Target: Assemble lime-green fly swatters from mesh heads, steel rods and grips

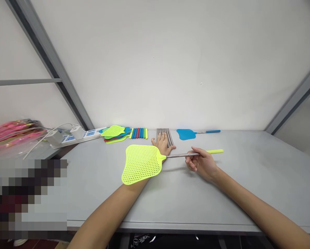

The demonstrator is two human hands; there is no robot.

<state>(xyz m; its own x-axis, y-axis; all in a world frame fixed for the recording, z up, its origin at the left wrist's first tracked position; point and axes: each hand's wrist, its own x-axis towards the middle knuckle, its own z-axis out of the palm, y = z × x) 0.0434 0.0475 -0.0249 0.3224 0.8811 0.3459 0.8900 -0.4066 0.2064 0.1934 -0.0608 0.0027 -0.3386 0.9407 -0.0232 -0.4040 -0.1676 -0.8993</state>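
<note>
My right hand (203, 165) is closed around the metal shaft of a yellow-green fly swatter (142, 163), near its handle. The swatter's perforated head points left, above my left forearm and wrist. Beyond it my left hand (163, 143) lies over a row of bare metal rods (169, 136), its fingers spread on top of them. A blue fly swatter (186, 134) with a metal shaft and blue handle rests farther back on the right.
Loose swatter heads (113, 130) in several colours are piled at the back left. Next to them is a row of coloured handles (139, 133). A power strip (79, 138) with white plugs and a plastic bag of pink items (15, 135) are at far left. The grey table (237, 193) meets a white wall.
</note>
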